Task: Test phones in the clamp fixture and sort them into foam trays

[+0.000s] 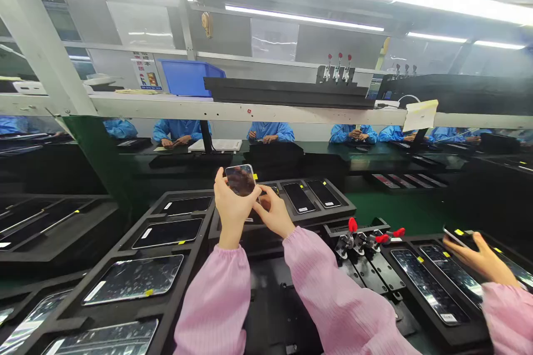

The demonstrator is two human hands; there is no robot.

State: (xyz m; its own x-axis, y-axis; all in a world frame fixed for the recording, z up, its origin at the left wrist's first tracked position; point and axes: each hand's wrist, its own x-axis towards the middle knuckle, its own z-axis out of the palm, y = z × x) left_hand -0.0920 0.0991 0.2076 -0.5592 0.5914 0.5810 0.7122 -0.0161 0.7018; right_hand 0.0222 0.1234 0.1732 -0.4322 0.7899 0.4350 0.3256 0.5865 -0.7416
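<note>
My left hand (pixel 234 208) is wrapped round a dark phone-like device (pixel 240 179) with a pale rim, raised above the black trays. Beside it, the fingers of my right hand (pixel 273 212) pinch the device's lower right edge, near a yellow tab. Below and to the left, a foam tray (pixel 120 249) bears several glass panels, each with a white label. Another tray (pixel 345 212), behind my right hand, holds more dark panels with yellow tabs. What lies under my hands is partly hidden.
Clamps with red handles (pixel 353 226) stand right of my right sleeve. At far right, another person's hand (pixel 485 260) holds a panel over a tray (pixel 453 333). A white shelf edge (pixel 291 113) crosses ahead, with a blue bin (pixel 187 77) on it. People in blue sit beyond.
</note>
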